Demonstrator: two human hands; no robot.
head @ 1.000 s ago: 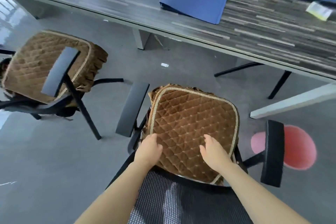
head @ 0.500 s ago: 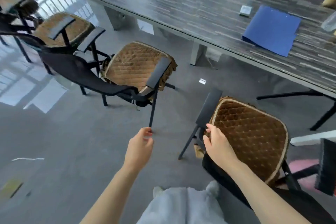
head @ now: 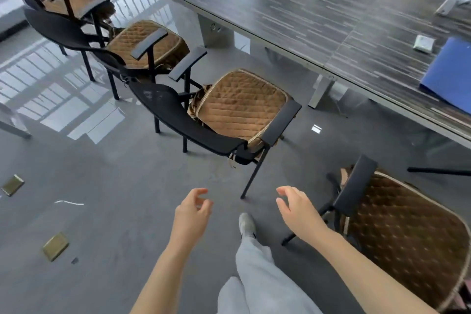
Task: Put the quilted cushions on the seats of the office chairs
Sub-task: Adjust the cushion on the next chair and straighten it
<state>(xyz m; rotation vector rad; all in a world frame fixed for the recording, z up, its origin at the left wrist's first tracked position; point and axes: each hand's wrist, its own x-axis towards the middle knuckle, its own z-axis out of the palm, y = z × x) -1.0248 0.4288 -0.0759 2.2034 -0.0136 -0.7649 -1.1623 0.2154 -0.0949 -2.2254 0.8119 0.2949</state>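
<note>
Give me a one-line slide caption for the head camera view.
Both hands, left hand and right hand, hang empty beside a row of office chairs already fitted with brown quilted cushions.

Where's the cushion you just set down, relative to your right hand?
In the head view it lies at the lower right on the nearest chair's seat: the cushion sits just right of the empty right hand, beyond the chair's black armrest.

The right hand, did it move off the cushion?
Yes. The right hand has left the dark cushion and now hangs open over the floor, left of that chair's armrest.
</note>
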